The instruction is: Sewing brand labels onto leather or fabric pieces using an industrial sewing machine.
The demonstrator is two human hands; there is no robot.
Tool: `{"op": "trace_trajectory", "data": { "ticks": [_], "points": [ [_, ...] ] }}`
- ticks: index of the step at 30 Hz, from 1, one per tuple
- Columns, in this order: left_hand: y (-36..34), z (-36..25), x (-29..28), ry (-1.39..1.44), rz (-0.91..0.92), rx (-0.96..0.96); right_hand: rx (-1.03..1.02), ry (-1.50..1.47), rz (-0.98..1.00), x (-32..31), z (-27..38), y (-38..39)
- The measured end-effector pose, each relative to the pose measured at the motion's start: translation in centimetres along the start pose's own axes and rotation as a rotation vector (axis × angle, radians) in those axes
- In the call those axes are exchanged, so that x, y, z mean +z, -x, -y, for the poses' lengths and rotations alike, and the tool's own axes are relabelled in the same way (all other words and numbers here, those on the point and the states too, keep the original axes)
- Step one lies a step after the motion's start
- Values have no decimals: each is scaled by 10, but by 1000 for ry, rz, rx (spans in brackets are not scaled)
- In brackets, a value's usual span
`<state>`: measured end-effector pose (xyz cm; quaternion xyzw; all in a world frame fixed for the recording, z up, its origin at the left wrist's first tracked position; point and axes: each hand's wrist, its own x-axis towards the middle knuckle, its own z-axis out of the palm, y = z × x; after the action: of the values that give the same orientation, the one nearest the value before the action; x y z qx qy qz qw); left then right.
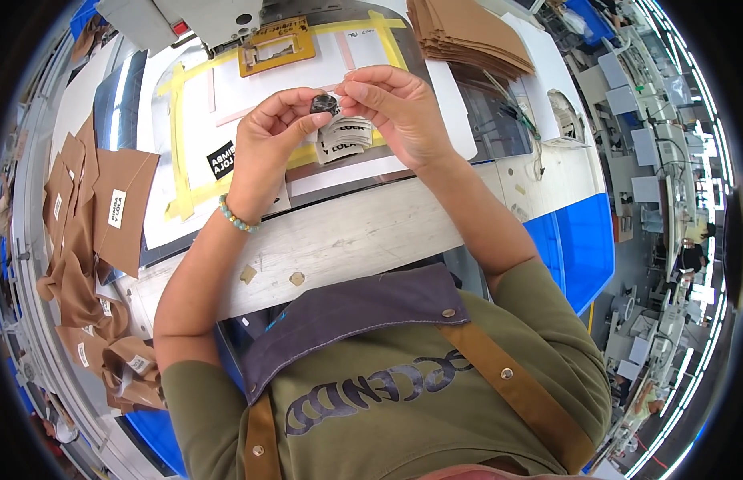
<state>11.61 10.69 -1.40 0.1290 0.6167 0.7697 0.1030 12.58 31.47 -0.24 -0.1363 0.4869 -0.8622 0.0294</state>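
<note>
Between thumb and fingers, my left hand (269, 132) grips a small, round, dark shiny piece (323, 103); its exact kind is too small to tell. Close beside it on the right, my right hand (399, 112) has thumb and forefinger pinched together. Whatever those fingertips hold, if anything, does not show clearly. Below both hands lies a pile of white fabric labels (345, 140) with black print. A black label (221, 160) rests left of my left wrist, on the white board (175, 152) edged with yellow tape.
A sewing machine head (195, 18) stands at the far side, beside a yellow frame (279, 51). Brown cut pieces are stacked at the far right (471, 36); more brown labelled pieces (125, 208) hang at the left. A blue bin (587, 248) stands right of the table edge (363, 232).
</note>
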Motion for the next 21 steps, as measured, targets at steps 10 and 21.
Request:
{"op": "trace_trajectory", "data": {
  "ticks": [10, 21],
  "points": [
    [1, -3, 3, 88, -34, -16, -87, 490, -69, 9, 2, 2],
    [-7, 10, -11, 322, 83, -84, -204, 656, -60, 6, -5, 0]
  ]
}}
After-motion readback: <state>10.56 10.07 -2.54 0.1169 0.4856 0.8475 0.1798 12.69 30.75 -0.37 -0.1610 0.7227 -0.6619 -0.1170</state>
